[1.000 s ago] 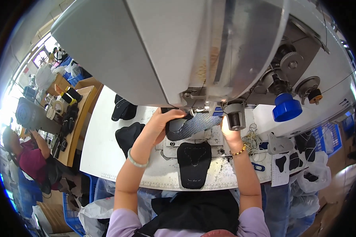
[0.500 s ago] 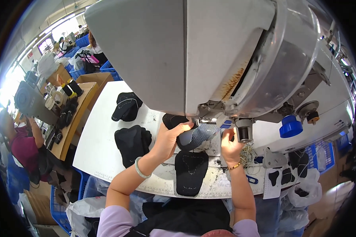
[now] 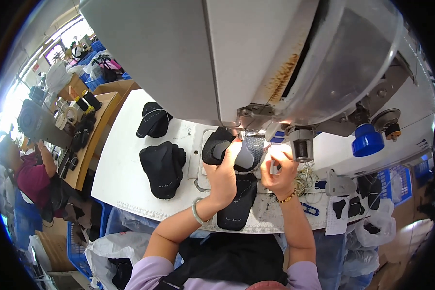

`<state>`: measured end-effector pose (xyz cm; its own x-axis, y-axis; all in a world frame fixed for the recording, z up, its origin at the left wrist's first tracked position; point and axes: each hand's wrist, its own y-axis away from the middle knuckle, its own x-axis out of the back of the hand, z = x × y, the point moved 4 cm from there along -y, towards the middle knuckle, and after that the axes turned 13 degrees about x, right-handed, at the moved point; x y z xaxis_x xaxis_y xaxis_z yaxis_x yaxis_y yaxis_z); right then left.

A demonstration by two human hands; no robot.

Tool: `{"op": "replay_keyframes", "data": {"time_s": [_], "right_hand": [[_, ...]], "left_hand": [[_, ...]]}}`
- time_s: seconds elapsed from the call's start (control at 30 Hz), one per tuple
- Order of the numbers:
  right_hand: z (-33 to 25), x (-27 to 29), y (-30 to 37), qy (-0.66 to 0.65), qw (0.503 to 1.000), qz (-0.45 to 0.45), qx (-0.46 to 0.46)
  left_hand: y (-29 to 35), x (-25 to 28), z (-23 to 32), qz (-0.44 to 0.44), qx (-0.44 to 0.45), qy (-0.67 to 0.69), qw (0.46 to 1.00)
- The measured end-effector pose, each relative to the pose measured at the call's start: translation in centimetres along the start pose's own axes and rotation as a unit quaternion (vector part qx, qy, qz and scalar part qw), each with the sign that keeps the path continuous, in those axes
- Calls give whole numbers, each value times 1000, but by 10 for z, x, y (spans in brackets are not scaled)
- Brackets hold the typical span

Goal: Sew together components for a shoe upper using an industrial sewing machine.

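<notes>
Under the head of a grey sewing machine (image 3: 179, 63) lies a black fabric piece (image 3: 213, 151) with a grey, partly textured patch (image 3: 246, 157). My left hand (image 3: 222, 179) is closed on the piece's near left side, thumb on top toward the needle area. At the right edge of the patch my right hand (image 3: 280, 169) has its fingers curled in a pinch; what they hold, if anything, I cannot make out. Another black piece (image 3: 237, 205) lies flat by the table's front edge, partly behind my left hand. The machine hides the needle point.
Left on the white table (image 3: 116, 169) are a stack of black pieces (image 3: 163, 169) and a smaller stack (image 3: 154, 120). Tangled thread (image 3: 304, 186) and blue thread snips (image 3: 310, 209) lie right of my wrist. A blue knob (image 3: 367, 140) hangs nearby. A co-worker (image 3: 36, 174) sits at far left.
My left hand has moved right and slightly nearer, the fabric turning so more grey shows beside the thumb. My right hand has come left to the patch's edge. The whole view has shifted slightly.
</notes>
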<state>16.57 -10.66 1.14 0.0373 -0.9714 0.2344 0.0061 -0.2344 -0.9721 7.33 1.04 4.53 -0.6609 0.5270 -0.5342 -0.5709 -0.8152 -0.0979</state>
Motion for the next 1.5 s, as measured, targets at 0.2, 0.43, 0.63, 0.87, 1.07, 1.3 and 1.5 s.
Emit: {"op": "replay_keyframes", "data": {"time_s": [0.2, 0.43, 0.63, 0.87, 1.07, 1.3, 1.5], "right_hand": [[-16, -7, -14, -55, 997, -44, 40], [-15, -3, -21, -89, 993, -69, 31], [-17, -1, -24, -74, 995, -68, 17], [-23, 5, -34, 65, 988, -80, 112], [-7, 14, -54, -98, 971, -206, 68], [0, 18, -40, -83, 974, -205, 58], [-5, 13, -43, -80, 975, -202, 40]], "left_hand": [[-8, 16, 9, -93, 23, -145, 985], [0, 74, 25, -66, -494, -437, 749], [7, 46, 22, -31, -663, -518, 540], [7, 35, 30, -73, -684, -479, 545], [12, 10, 49, -239, -572, -528, 581], [14, 3, 49, -251, -563, -530, 583], [6, 5, 51, -259, -552, -532, 588]]}}
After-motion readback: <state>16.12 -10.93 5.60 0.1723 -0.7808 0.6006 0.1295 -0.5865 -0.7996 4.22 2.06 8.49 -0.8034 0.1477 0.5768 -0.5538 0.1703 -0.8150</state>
